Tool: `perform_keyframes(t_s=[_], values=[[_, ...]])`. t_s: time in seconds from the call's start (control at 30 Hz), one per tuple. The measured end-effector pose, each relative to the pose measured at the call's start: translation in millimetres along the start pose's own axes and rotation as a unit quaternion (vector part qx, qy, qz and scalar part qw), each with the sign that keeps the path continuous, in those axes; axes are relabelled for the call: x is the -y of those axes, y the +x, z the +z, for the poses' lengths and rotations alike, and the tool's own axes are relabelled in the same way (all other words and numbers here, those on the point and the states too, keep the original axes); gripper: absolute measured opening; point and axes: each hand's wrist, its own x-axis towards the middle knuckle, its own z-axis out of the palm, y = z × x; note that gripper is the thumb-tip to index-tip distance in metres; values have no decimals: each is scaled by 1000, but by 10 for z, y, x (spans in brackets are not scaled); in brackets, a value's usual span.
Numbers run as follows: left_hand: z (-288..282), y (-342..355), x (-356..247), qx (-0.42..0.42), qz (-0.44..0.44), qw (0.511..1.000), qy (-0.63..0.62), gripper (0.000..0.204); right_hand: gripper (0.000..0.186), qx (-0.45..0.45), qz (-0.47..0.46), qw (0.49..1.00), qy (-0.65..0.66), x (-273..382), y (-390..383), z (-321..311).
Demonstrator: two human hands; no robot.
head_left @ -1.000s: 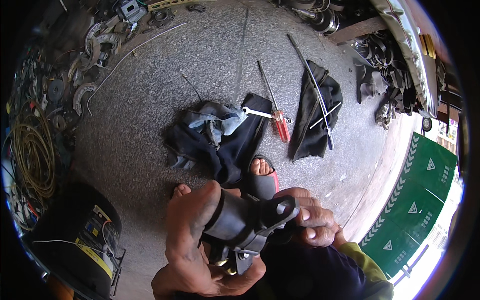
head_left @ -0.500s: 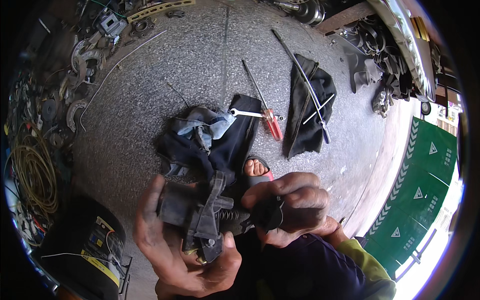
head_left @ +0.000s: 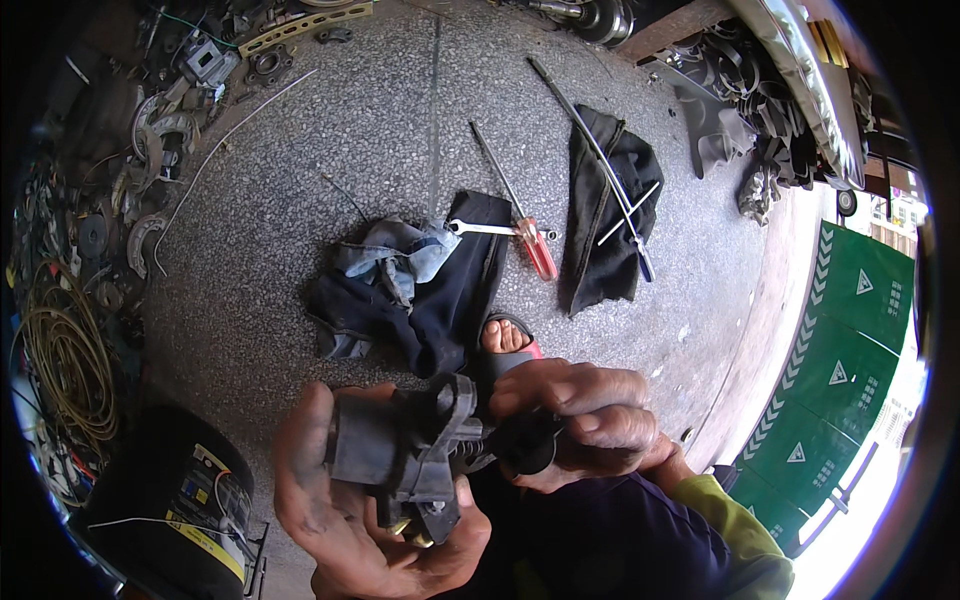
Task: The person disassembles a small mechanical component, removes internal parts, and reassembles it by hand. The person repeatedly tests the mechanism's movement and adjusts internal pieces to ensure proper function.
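My left hand (head_left: 335, 520) is closed around a black housing (head_left: 375, 440), a mechanical part with a cylindrical body, a ribbed bracket and brass-coloured terminals (head_left: 408, 530) at its lower end. My right hand (head_left: 590, 410) grips a dark rounded piece (head_left: 528, 445), whose kind I cannot make out. A coil spring (head_left: 466, 458) shows between the two parts, partly hidden. The right-hand piece reaches the spring's side of the housing; whether they are joined I cannot tell. Beyond my hands lie dark cloths (head_left: 455, 290) on the speckled floor.
A red-handled screwdriver (head_left: 538, 250) and a wrench (head_left: 485, 229) rest on the nearer cloth. A long rod-like tool (head_left: 600, 160) crosses another dark cloth (head_left: 610, 270). Coiled tubing (head_left: 65, 350) and a black bucket (head_left: 150, 490) stand at left; metal parts (head_left: 165, 140) lie farther off.
The housing and the right-hand piece have come closer together, and less of the spring shows. The housing has shifted slightly right and down; both hands keep their holds.
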Motion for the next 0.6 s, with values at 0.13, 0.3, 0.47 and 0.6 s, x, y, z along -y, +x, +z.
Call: perform_keyframes(t_s=[0.13, 0.3, 0.47, 0.6], values=[[35, 10, -71, -11, -60, 998, -22, 78, 67, -44, -31, 999, -4, -39, -23, 82], [21, -7, -157, -9, -136, 990, -39, 84, 41, -88, -85, 992, 0, -117, -18, 191], [49, -25, -89, 1, -109, 994, -12, 83, 42, -113, -63, 992, -15, -116, -113, 208], [43, -30, -99, -11, -99, 995, 3, 84, 39, -126, -55, 990, -35, -88, -50, 237]])
